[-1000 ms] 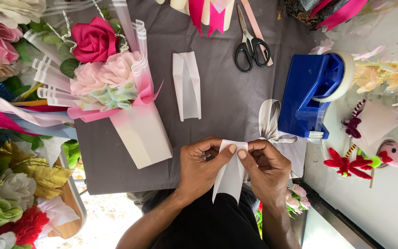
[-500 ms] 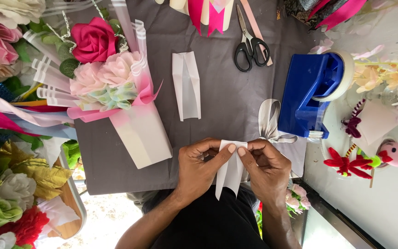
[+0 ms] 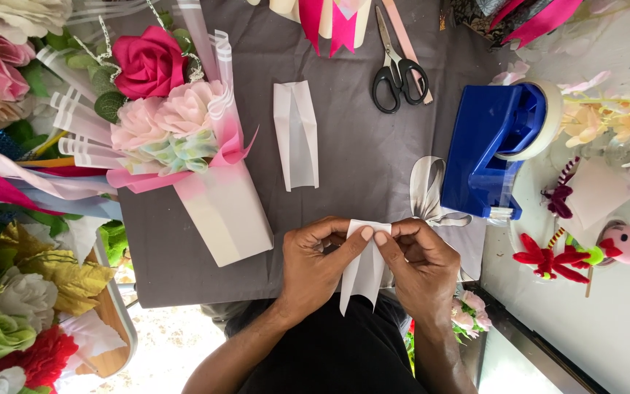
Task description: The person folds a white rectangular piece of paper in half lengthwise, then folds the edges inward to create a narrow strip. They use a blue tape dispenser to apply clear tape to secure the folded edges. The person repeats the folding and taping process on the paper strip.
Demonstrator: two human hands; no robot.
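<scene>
My left hand (image 3: 315, 266) and my right hand (image 3: 421, 266) meet at the near edge of a grey table cover (image 3: 359, 146), both pinching one small white folded paper piece (image 3: 364, 273). Thumbs and forefingers press its top edge; its pointed lower end hangs down toward my lap. A second folded white paper piece (image 3: 296, 133) lies flat on the cover just beyond my hands. A wrapped bouquet of pink and red fabric roses (image 3: 176, 138) lies to the left of my left hand.
A blue tape dispenser (image 3: 494, 149) stands right of my hands, a grey ribbon bow (image 3: 428, 193) beside it. Black scissors (image 3: 397, 69) lie at the far edge. Loose fabric flowers (image 3: 9, 321) crowd the left; small red and pink pick ornaments (image 3: 585, 252) lie at right.
My fingers have shifted along the paper's top edge and drawn closer together; the piece looks narrower and more folded. Nothing else has moved.
</scene>
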